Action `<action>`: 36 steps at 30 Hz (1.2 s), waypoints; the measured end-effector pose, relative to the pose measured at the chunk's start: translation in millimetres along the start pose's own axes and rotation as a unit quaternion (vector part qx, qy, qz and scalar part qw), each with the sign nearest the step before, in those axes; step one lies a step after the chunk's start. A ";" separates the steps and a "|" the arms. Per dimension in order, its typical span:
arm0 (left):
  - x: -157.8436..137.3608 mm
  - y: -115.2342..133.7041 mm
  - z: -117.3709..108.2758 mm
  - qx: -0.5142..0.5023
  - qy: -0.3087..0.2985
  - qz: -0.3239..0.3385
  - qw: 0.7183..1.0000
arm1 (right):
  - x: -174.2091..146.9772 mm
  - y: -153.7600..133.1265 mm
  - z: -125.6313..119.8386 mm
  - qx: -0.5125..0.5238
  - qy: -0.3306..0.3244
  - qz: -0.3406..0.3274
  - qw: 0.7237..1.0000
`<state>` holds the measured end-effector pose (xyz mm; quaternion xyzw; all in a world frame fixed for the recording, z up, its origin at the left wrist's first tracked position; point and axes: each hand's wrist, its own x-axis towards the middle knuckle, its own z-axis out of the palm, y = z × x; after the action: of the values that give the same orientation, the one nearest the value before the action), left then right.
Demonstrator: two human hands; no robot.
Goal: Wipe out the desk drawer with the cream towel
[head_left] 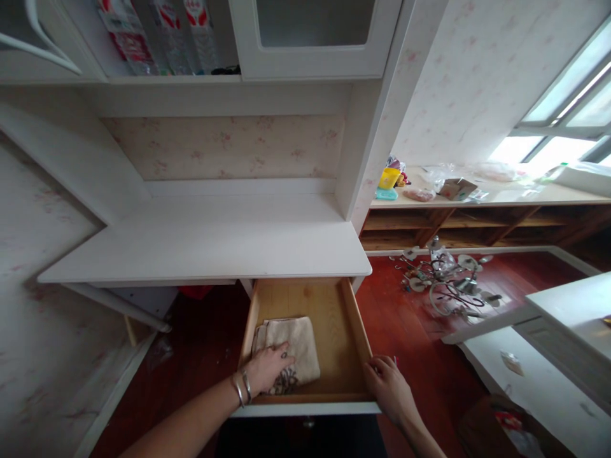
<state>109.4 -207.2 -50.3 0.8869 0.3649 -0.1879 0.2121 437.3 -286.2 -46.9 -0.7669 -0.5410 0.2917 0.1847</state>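
Drawer (351, 331): wooden, pulled open below the white tabletop (210, 238). Towel (291, 346): beige, folded, lying flat in the drawer's left half, long axis running front to back, patterned end toward the drawer front. Left hand (267, 369): palm down on the towel's near part, fingers spread flat, bangles at the wrist. Right hand (389, 381): at the drawer's front right corner, fingers curled on its edge. Metal lamp parts (443, 280): on the floor, right of the drawer.

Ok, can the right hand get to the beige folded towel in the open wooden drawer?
Probably yes: the right hand rests on the open wooden drawer front corner, nothing lies between, though the left hand already covers part of the beige folded towel.
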 end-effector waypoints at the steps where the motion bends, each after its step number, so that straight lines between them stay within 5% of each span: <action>1: -3.4 -6.4 -0.1 0.011 0.004 -0.008 1.000 | 0.2 0.5 0.4 0.000 -0.002 0.001 1.000; 9: 27.6 -35.9 9.0 0.042 0.042 -0.062 0.996 | 1.1 -0.3 1.5 0.006 0.001 0.006 1.000; 17: 90.7 -64.8 -17.4 0.047 0.087 -0.143 0.985 | 0.6 -1.1 3.4 0.003 0.017 0.000 1.000; 30: 175.4 32.7 -29.7 0.018 0.081 -0.060 0.995 | 1.0 -1.0 2.7 -0.015 0.007 0.003 1.000; 36: 160.9 52.9 -31.0 0.028 0.072 -0.016 0.997 | 1.1 -0.6 0.8 -0.008 -0.005 0.005 1.000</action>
<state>260.1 -134.1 -90.2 0.8978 0.3879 -0.1370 0.1574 436.6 -285.0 -47.4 -0.7696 -0.5401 0.2923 0.1748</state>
